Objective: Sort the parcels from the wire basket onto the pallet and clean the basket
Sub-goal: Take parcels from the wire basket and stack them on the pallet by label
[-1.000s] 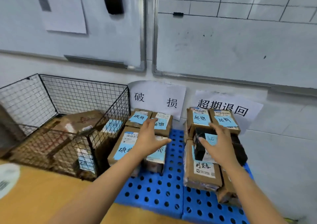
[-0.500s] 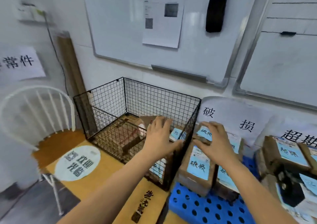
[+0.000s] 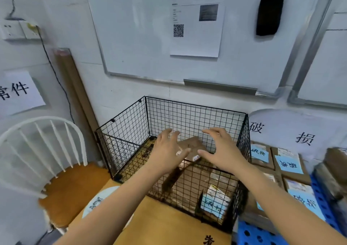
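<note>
Hovering over the open top of the black wire basket, your 2 hands are spread wide and hold nothing. Your left hand hangs over the middle of the basket. Your right hand is just beside it, nearer the basket's right wall, and the thumbs point toward each other with a gap between them.

Below that gap a brown cardboard parcel lies tilted inside the basket; you cannot tell from this view whether either hand touches it. Another parcel with a light blue label stands in the basket's near right corner, against the mesh.

The basket stands on a yellow-brown tabletop, its back wall close to the room wall. Just right of it, the blue perforated pallet carries sorted parcels with blue labels, packed side by side below a white paper sign.

To the left stands a white spindle-back chair with a wooden seat. On the wall above, a whiteboard bears a printed sheet with a QR code and a black eraser.
</note>
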